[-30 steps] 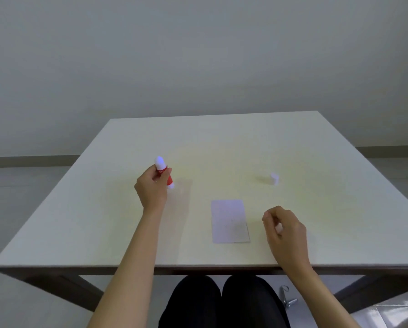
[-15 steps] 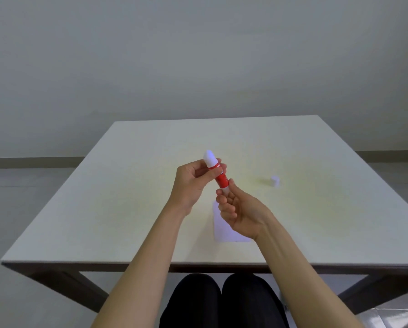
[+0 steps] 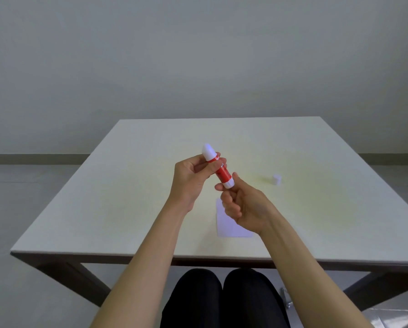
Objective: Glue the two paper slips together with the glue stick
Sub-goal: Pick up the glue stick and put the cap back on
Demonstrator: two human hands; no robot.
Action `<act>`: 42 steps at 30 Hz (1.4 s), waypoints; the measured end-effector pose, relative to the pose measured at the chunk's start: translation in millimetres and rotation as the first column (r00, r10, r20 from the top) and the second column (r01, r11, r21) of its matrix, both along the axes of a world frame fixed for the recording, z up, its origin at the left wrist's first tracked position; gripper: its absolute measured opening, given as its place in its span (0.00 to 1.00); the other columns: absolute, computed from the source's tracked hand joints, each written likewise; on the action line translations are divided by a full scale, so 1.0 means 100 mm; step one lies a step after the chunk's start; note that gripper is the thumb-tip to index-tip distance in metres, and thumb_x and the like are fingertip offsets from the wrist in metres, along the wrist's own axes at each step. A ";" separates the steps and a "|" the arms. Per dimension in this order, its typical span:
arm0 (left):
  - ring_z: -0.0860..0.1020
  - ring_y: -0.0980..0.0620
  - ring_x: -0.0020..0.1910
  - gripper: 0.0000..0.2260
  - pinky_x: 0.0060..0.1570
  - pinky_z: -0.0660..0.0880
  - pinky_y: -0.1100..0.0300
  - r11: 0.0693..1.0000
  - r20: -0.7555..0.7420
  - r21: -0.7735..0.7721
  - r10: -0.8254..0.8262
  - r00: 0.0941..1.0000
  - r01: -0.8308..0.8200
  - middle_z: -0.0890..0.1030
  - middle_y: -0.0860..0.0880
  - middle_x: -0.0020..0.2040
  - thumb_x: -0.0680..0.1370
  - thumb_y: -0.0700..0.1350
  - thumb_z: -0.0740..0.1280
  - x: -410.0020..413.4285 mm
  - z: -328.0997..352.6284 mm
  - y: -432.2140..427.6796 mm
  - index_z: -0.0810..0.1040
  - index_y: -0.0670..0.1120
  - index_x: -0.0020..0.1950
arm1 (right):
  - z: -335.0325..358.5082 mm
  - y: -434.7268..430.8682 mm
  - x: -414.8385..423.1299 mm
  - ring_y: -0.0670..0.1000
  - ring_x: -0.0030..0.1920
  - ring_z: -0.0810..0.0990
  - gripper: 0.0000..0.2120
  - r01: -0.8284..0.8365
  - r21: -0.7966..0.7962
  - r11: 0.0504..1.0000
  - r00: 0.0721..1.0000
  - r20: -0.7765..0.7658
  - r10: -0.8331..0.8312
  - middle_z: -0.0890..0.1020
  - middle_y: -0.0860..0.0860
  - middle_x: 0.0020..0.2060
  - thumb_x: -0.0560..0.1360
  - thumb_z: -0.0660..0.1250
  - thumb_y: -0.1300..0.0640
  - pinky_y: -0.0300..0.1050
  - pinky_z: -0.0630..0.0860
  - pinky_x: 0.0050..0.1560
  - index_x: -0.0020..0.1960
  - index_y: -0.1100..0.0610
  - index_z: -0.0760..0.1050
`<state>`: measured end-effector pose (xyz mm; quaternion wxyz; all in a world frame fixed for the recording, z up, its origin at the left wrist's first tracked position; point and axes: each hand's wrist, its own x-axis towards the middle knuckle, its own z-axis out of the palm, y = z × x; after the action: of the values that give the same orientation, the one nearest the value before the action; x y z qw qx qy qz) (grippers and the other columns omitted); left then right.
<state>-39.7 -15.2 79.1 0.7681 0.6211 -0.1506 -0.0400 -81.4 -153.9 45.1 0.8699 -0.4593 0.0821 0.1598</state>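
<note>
My right hand [image 3: 243, 204] has joined my left hand [image 3: 191, 176] on the glue stick [image 3: 218, 168]; both sets of fingers grip it. Next, retract the glue and recap.

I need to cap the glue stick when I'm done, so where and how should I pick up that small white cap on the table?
The small white cap seems to stand upright, apart from the paper slip, with bare table around it. Come from straight above with the right hand and pinch its round side wall; it is short, so a two-finger grip probably suffices.
</note>
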 end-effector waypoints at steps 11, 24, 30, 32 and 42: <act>0.84 0.53 0.46 0.05 0.42 0.74 0.71 0.996 -0.023 -0.036 0.076 0.997 -0.076 0.86 0.46 0.48 0.72 0.41 0.72 -0.02 0.00 -0.02 0.85 0.51 0.42 | -0.05 0.20 -0.05 0.47 0.33 0.82 0.09 0.520 -0.417 0.746 0.816 0.501 -0.288 0.82 0.48 0.36 0.74 0.69 0.51 0.39 0.79 0.39 0.51 0.53 0.74; 0.84 0.53 0.44 0.05 0.42 0.76 0.70 0.996 -0.038 -0.042 0.077 0.996 -0.078 0.86 0.51 0.41 0.72 0.40 0.72 -0.03 -0.03 -0.03 0.84 0.48 0.45 | -0.22 0.26 -0.05 0.47 0.36 0.78 0.11 0.735 -0.573 0.362 0.664 0.718 -0.211 0.79 0.45 0.39 0.73 0.70 0.57 0.28 0.71 0.35 0.47 0.52 0.68; 0.84 0.51 0.42 0.04 0.42 0.76 0.68 0.997 -0.031 -0.047 0.064 0.997 -0.065 0.86 0.50 0.40 0.72 0.40 0.72 -0.03 -0.02 0.02 0.84 0.48 0.43 | 0.01 0.02 -0.02 0.50 0.29 0.79 0.21 0.006 -0.018 1.000 0.998 0.058 -0.005 0.82 0.53 0.31 0.81 0.52 0.48 0.40 0.77 0.31 0.50 0.63 0.76; 0.84 0.51 0.41 0.05 0.42 0.77 0.67 0.995 -0.027 -0.068 0.066 0.997 -0.068 0.86 0.50 0.40 0.73 0.39 0.71 -0.02 -0.01 0.02 0.84 0.48 0.42 | -0.01 0.07 -0.02 0.51 0.31 0.80 0.13 0.098 0.003 0.995 0.984 0.150 -0.098 0.82 0.53 0.32 0.80 0.58 0.55 0.39 0.78 0.34 0.48 0.63 0.76; 0.79 0.53 0.39 0.01 0.42 0.74 0.62 0.960 -0.035 0.121 0.258 0.965 -0.252 0.84 0.48 0.38 0.70 0.44 0.74 0.08 -0.15 -0.05 0.84 0.49 0.41 | -0.25 0.12 0.05 0.50 0.45 0.77 0.16 0.753 -0.643 0.141 0.636 0.766 0.095 0.78 0.51 0.49 0.71 0.72 0.51 0.44 0.75 0.40 0.51 0.60 0.72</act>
<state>-31.2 -20.2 63.8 0.7332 0.6775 -0.0471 0.0350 -76.2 -142.3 20.4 0.3716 -0.8719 -0.0388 -0.3166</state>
